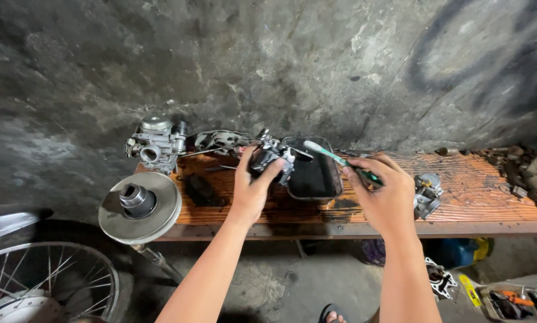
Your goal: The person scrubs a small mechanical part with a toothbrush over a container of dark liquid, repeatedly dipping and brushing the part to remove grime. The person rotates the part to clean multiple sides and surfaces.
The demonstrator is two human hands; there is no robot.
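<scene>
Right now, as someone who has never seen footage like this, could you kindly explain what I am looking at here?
This is one picture from a camera worn on a person's head, looking down at their own two bare arms. The left hand grips a small grimy metal engine part over a dark rectangular tray. The right hand holds a green toothbrush, bristles toward the part. Both work above a worn wooden bench against a concrete wall. A carburettor and a round metal pulley disc sit at the bench's left end; a spoked wheel stands below.
</scene>
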